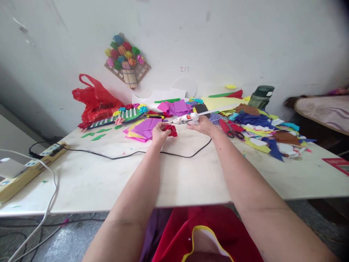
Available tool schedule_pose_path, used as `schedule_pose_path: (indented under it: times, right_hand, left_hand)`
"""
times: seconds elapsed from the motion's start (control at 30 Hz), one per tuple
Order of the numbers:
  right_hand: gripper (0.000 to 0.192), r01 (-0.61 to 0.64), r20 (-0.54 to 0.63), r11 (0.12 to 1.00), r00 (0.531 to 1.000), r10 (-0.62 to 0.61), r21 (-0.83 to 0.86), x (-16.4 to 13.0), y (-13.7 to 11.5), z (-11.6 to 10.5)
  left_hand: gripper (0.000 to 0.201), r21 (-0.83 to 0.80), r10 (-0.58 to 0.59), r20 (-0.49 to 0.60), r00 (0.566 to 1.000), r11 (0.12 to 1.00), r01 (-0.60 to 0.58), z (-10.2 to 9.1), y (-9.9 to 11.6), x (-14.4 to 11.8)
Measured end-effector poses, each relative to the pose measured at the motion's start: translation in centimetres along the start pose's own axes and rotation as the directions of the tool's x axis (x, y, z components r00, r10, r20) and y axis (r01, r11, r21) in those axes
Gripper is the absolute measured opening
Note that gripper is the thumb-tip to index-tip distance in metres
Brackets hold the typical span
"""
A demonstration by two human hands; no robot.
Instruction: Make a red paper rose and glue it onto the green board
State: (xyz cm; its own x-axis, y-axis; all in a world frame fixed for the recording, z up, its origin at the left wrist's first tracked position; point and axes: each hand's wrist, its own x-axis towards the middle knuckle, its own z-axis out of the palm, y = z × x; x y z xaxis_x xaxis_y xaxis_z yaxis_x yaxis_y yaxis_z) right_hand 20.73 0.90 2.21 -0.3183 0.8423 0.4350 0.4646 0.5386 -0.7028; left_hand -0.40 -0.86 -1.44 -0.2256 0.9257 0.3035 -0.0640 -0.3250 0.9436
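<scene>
Well out over the bench [174, 182], the left hand [159, 135] pinches a red paper flower [171, 130] (probably), steadying it; the right hand [203, 125] grips a glue gun [188, 118], nozzle toward it.

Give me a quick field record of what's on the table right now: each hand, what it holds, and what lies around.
left hand: pinches a red paper flower
right hand: grips a white glue gun, nozzle pointing at the flower
cord: black cable trails across the table
behind hands: purple and pink paper squares
right side: scissors among coloured scraps
left side: red plastic bag, power strip
</scene>
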Motion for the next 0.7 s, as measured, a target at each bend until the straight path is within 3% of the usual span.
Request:
schedule_pose_path:
  times: [0.2,0.43,0.57,0.63,0.7]
  right_hand:
    - [0.038,-0.076,-0.058,0.968,0.994,0.093,0.239,-0.6,-1.2,-0.2]
    - [0.041,-0.048,-0.18,0.888,0.973,0.146,0.457,-0.8,-0.8,-0.1]
    - [0.042,-0.139,-0.263,0.923,0.934,0.243,0.357,-0.3,0.8,0.2]
    - [0.043,-0.241,-0.329,0.953,0.899,0.29,0.182,-0.1,1.4,0.3]
    - [0.041,-0.328,-0.34,0.942,0.896,0.286,-0.07,-0.2,1.7,0.3]
  left_hand:
    - [0.032,-0.111,-0.04,-0.034,0.999,0.993,0.036,-0.1,0.1,0.1]
    - [0.033,-0.263,-0.105,-0.075,0.992,0.961,0.082,-0.7,-0.1,0.4]
    - [0.034,-0.293,-0.098,-0.076,0.992,0.954,0.072,-1.0,-0.4,0.6]
    - [0.033,-0.308,-0.083,-0.062,0.995,0.95,0.06,-1.0,-0.5,0.6]
    - [0.031,-0.324,-0.077,-0.044,0.996,0.944,0.059,-1.1,-0.4,0.6]
